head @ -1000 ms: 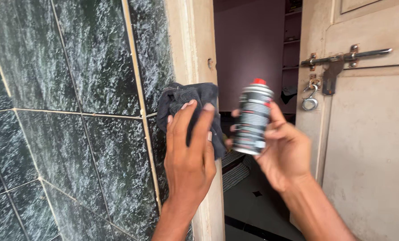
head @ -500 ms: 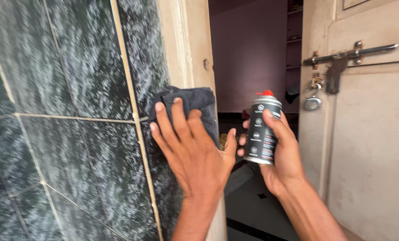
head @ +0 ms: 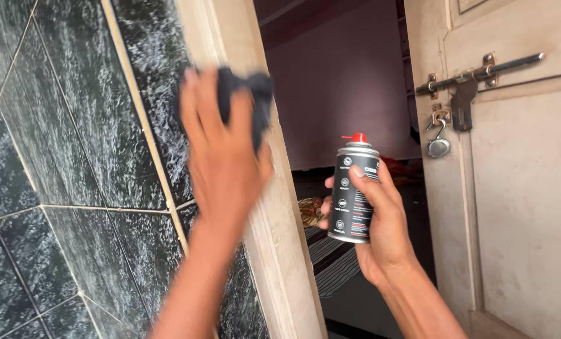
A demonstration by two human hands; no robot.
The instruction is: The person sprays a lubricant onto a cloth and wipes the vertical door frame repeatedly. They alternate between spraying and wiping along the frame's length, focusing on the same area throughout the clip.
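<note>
Up against the dark green speckled tile wall (head: pixel 73 163), right where it meets the pale door frame (head: pixel 274 213), the left hand (head: pixel 221 150) has its fingers spread flat over a dark grey cloth (head: pixel 249 100), pressing it onto the top tile by the frame edge; the hand is blurry, so I'd say it's mid-wipe, and the cloth pokes out above and to the right of the fingers. The right hand (head: pixel 371 220) is wrapped around a black spray can (head: pixel 354 191) with a red nozzle, held upright out in the open doorway, well apart from the wall; index finger lies along the can's side, not on the nozzle as far as I can see.

So to me this looks like the wiping step, can parked on standby; the tiles lower down show the same whitish speckle, can't tell if that's pattern or residue. Next move probably calls for keeping flat pressure and working the cloth down along the grout line (head: pixel 136 119); if more spray is wanted, the can needs turning toward the tile and a finger up on the nozzle first. Beige door (head: pixel 525 207) with its sliding bolt (head: pixel 481 72) and padlock (head: pixel 438 145) sits off to the right, out of the way.
</note>
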